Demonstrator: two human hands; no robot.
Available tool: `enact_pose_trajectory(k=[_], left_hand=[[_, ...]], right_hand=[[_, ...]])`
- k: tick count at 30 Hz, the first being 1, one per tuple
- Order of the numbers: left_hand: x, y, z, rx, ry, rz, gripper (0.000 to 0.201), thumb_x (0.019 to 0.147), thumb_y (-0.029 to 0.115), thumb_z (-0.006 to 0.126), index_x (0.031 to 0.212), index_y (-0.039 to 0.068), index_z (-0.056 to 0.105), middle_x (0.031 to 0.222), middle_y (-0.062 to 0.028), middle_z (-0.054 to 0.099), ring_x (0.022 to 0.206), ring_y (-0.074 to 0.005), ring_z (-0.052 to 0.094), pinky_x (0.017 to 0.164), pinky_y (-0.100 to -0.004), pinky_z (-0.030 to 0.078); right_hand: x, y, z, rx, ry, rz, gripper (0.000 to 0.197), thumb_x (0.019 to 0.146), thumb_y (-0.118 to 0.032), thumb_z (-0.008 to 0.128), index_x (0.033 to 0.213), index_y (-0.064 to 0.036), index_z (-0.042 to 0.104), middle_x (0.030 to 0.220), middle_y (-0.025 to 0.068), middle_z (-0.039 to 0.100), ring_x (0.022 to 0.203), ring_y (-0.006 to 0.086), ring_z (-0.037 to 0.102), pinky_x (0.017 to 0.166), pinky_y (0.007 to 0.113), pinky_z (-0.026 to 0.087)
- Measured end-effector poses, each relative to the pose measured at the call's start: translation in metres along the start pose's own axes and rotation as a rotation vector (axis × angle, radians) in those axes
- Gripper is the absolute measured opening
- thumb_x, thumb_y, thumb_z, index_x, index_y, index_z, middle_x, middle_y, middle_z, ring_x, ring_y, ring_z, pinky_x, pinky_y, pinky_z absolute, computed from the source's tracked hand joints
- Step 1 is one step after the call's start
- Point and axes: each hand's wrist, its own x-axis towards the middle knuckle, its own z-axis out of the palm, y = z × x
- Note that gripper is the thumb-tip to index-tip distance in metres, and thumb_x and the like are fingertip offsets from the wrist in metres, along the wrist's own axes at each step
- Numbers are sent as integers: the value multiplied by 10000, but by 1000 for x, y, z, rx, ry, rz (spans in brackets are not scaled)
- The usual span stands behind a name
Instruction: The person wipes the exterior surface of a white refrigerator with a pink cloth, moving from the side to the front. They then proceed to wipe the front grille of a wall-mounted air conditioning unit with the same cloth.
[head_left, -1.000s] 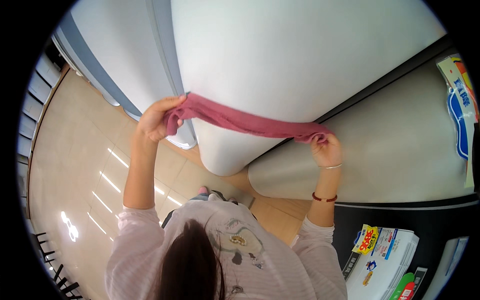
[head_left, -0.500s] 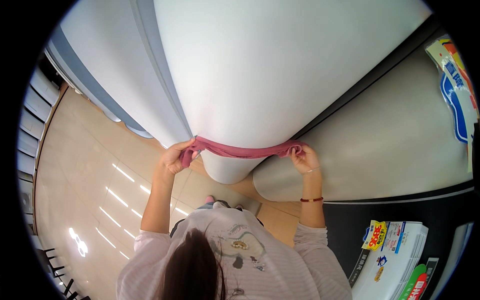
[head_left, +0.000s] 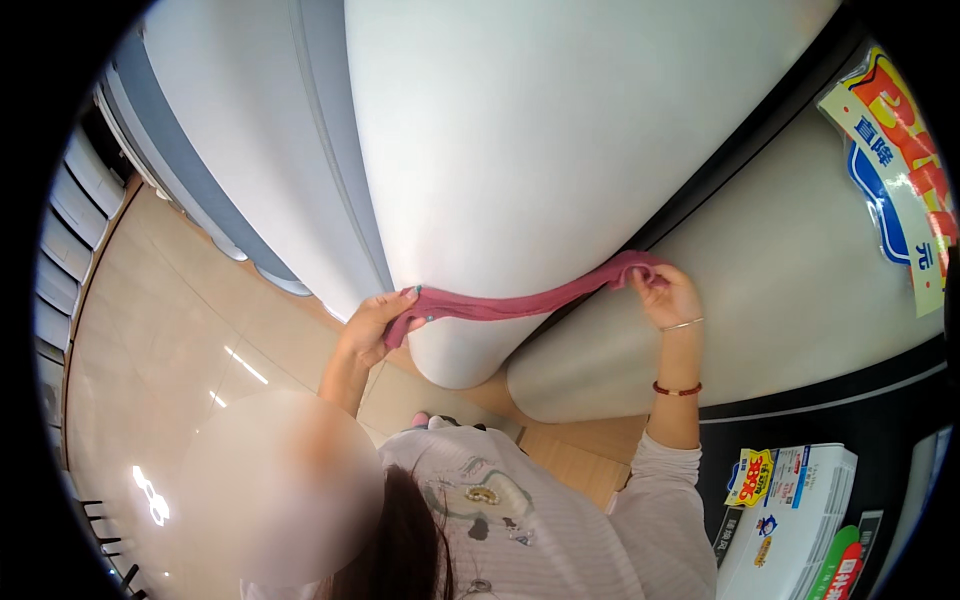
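- Two hands hold one pink cloth (head_left: 520, 303) stretched between them: the left hand (head_left: 375, 325) is closed on its left end, the right hand (head_left: 668, 295) is closed on its right end.
- The cloth lies as a narrow, bunched band across the lower front of a tall white appliance (head_left: 560, 150), touching its door where the band sags in the middle. Its right end rises toward the dark gap between this appliance and the grey one (head_left: 790, 290) beside it.
- Judged from this grip, the step in hand is wiping the white front with a taut cloth. It goes better if both hands keep even tension, so the middle presses flat on the surface and does not roll into a cord.
- Spreading the cloth wider between the fingers (head_left: 405, 296) would probably cover more of the door at each pass.
- The curved lower edge of the door is where the band may slip off; keeping both hands level with each other should hold it on.
- A bracelet sits on the right wrist (head_left: 678, 388); keeping it off the painted surface avoids scratches.
- Printed boxes (head_left: 790, 510) stand at the lower right, well apart from the hands, and a glossy tan floor (head_left: 170, 330) lies below.
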Motion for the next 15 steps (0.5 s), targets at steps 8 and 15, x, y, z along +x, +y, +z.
enact_pose_trajectory(k=[8,15], left_hand=[[-62,89,33,321,-266,520,247,829,133,544,948,-82,561,790,-103,617,628,-115,584,573,-195,478],[-54,165,65,395,-229,775,264,847,182,520,943,-60,565,732,-72,598,576,-89,540,542,-175,427]], right_hand=[[-71,-59,46,92,-421,-176,120,755,75,452,871,78,481,895,161,524,844,244,551,752,312,508],[-91,-82,106,91,-490,-403,125,762,83,437,878,105,476,940,200,525,903,285,536,767,322,514]])
